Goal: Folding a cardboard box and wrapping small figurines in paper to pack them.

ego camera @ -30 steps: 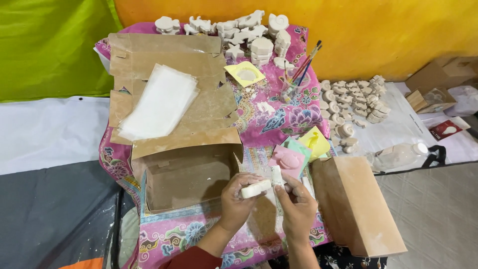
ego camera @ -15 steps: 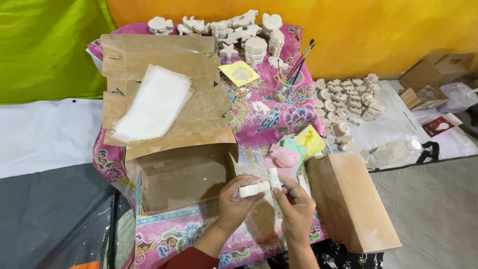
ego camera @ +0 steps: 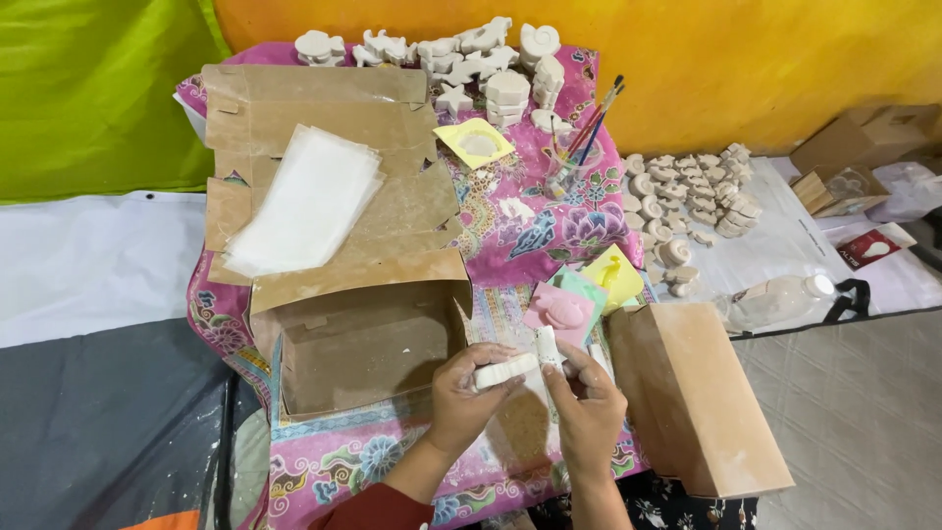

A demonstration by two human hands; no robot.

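Left hand [ego camera: 469, 396] grips a white plaster piece [ego camera: 506, 371]; right hand [ego camera: 587, 404] touches its end, fingers pinched on a small white part. Both are over the patterned pink cloth [ego camera: 530, 236]. Open cardboard box [ego camera: 363, 344] just left of the hands; closed brown box [ego camera: 702, 393] just right. Pink mould [ego camera: 559, 309] lies just beyond the hands.
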